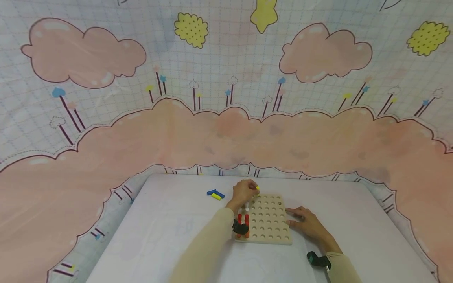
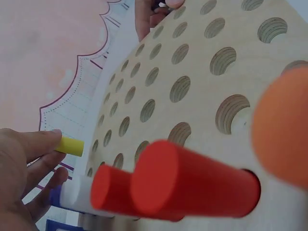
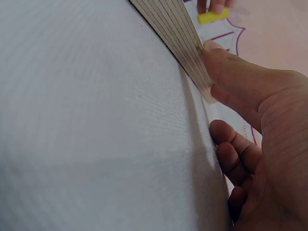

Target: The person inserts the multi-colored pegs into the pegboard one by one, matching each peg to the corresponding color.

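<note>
My left hand pinches a yellow peg between thumb and fingertips, above the far left part of a wooden peg board. Along the board's left side stand red pegs, orange pegs and white pegs, partly covered by my left wrist and its camera. A blue peg shows beside the white ones in the left wrist view. At the board's right edge, my right hand rests with thumb and index finger extended; its thumb touches the edge, and the other fingers bend loosely.
Two blue pegs and a yellow peg lie on the white table, left of the board. Behind the table hangs a patterned cloth with pink clouds. Rows of round holes cover the rest of the board.
</note>
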A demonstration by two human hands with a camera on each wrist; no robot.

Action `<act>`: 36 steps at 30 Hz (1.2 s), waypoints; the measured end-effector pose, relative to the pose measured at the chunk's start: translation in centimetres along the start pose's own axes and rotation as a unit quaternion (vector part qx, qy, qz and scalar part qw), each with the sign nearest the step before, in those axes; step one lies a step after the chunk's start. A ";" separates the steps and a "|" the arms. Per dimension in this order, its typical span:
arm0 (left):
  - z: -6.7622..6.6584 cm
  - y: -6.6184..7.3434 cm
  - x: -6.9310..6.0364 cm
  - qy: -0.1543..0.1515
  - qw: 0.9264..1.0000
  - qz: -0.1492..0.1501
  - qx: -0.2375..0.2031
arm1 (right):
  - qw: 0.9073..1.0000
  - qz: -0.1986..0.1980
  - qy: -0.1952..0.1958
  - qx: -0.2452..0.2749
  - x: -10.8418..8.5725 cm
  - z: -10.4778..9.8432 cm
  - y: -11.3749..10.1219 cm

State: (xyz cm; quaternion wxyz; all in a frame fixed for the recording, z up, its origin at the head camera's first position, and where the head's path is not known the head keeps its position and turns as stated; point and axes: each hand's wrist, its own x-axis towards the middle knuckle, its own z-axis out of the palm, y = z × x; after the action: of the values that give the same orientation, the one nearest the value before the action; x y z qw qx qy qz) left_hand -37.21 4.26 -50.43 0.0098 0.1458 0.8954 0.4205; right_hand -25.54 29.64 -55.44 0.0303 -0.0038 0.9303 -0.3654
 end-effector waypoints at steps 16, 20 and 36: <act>0.7 0.6 -0.1 -0.012 0.999 -0.029 0.017 | 1.000 0.000 0.003 -0.010 -0.1 0.1 -0.1; 0.7 0.6 -0.2 -0.016 0.999 -0.030 0.014 | 1.000 0.003 0.002 -0.009 -0.2 0.1 0.0; 0.8 0.0 -0.2 -0.046 0.998 -0.002 0.050 | 1.000 0.001 0.005 -0.006 0.0 0.2 0.2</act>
State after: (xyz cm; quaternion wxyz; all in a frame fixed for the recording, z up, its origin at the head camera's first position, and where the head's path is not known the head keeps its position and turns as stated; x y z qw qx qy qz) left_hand -36.90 4.84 -50.98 0.0446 0.1638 0.9142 0.3681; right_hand -25.50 29.63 -55.75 0.0259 -0.0010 0.9327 -0.3596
